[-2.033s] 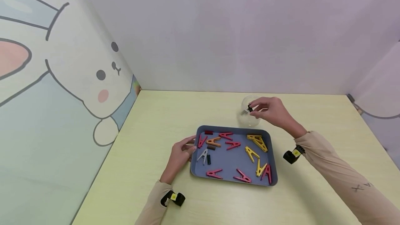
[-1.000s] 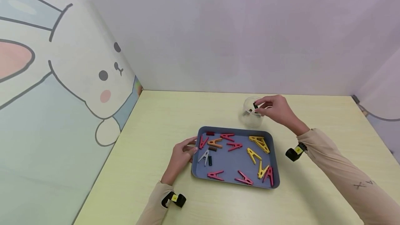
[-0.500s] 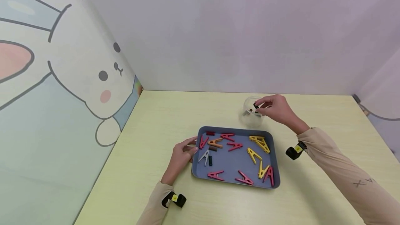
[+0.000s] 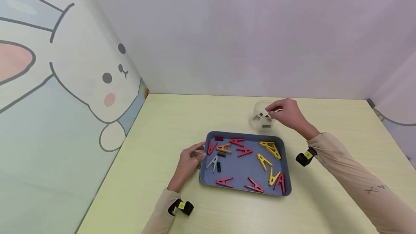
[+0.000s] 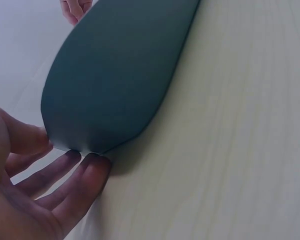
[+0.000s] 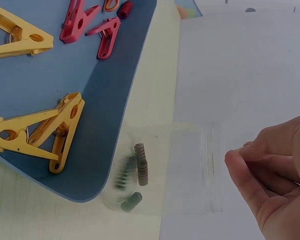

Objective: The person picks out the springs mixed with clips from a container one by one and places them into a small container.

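My left hand (image 4: 187, 162) grips the left rim of the blue-grey tray (image 4: 240, 187), its thumb by the rim; in the left wrist view the hand (image 5: 55, 185) holds the tray's corner (image 5: 105, 85). The right hand (image 4: 287, 114) hovers at the mouth of the clear jar (image 4: 260, 124), with nothing between thumb and fingers. In the right wrist view, that hand (image 6: 275, 175) is just beyond the mouth of the jar (image 6: 185, 170). Several ribbed pieces lie in it, including a brown one (image 6: 141, 165) and a dark green one (image 6: 131, 201).
The tray carries yellow clips (image 4: 264, 161), red clips (image 4: 224, 182), an orange clip (image 4: 223, 148), a grey clip (image 4: 212, 163) and small ribbed pieces, one black (image 4: 219, 167), one dark red (image 4: 219, 138). The jar stands behind the tray, before the pale wall (image 4: 243, 46).
The black piece has left my right fingertips, and a dark piece now shows low in the jar. The right hand has barely moved; the left keeps its hold on the tray.
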A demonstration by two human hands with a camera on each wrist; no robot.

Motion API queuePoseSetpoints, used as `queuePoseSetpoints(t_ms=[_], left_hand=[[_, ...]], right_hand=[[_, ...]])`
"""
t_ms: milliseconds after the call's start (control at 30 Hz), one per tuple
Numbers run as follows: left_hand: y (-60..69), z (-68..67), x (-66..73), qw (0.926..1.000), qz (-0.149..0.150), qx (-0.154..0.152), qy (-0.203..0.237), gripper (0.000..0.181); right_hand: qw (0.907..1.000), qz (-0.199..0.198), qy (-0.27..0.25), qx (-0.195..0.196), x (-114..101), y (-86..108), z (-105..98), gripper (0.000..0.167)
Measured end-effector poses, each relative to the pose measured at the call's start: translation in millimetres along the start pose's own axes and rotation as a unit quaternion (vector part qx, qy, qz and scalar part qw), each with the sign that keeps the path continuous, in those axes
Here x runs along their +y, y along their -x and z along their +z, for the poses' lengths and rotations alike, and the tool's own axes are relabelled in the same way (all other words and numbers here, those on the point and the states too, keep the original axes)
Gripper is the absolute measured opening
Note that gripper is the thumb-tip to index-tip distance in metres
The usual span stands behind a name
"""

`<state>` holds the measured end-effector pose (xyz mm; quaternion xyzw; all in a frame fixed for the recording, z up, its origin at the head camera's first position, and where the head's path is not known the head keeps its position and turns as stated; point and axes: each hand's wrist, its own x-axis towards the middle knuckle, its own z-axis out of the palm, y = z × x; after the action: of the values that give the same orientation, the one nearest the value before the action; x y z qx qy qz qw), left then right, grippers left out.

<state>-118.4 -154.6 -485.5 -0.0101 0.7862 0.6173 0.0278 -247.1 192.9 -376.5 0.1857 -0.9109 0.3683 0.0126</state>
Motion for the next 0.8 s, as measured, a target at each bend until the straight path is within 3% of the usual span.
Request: queuePoseSetpoints(t_ms=[133, 367, 800], left_hand=[[2.0, -1.2, 5.2, 1.0, -0.001, -0.007, 0.005, 0.041], [12.2, -5.2, 33.0, 0.9997, 0.007, -0.022, 0.01, 0.041], [12.4, -6.0, 33.7, 0.9997, 0.004, -0.022, 0.01, 0.041]], right_hand=[[0.9999, -0.013, 0.002, 0.009, -0.9, 0.2, 0.4, 0.016], [0.9995, -0.029, -0.003, 0.009, -3.5, 1.0, -0.4, 0.014], [0.9991, -0.042, -0.002, 0.008, -12.8, 5.8, -2.2, 0.013]])
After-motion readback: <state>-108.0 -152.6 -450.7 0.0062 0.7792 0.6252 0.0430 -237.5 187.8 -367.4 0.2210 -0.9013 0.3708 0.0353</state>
